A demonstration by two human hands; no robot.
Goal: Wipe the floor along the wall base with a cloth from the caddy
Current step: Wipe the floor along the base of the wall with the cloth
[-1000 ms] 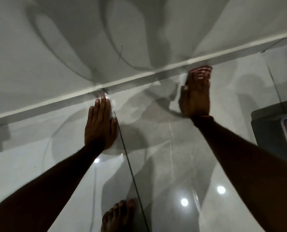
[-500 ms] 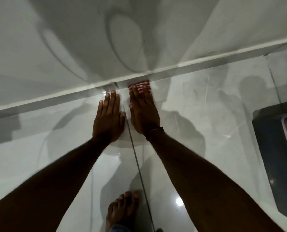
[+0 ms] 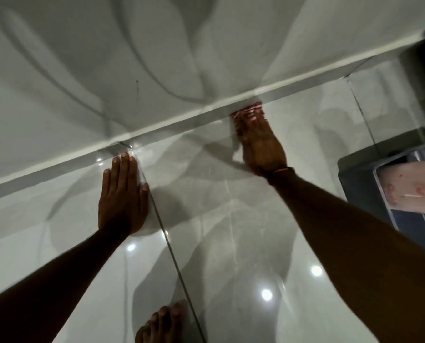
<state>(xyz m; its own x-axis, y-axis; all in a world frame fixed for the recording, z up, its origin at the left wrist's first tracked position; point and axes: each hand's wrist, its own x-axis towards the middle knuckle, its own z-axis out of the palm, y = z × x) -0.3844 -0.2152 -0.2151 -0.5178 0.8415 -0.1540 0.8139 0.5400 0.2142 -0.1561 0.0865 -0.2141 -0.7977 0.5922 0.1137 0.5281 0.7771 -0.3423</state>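
A red-and-white striped cloth (image 3: 247,110) lies on the glossy grey floor tile (image 3: 206,184), right against the white wall base (image 3: 181,118). My right hand (image 3: 262,147) presses flat on the cloth, fingers pointing at the wall; only the cloth's far edge shows past the fingertips, and it is motion-blurred. My left hand (image 3: 122,196) rests flat on the tile to the left, fingers together, nothing under it, fingertips close to the wall base.
A dark grey caddy (image 3: 360,179) with a pale patterned cloth (image 3: 412,191) inside sits on the floor at the right edge. My bare foot (image 3: 162,323) stands at the bottom centre beside a dark grout line (image 3: 172,251). Ceiling lights reflect on the tile.
My right hand has slid the cloth back to the right along the wall base, away from my left hand. The left hand has stayed planted on the tile.
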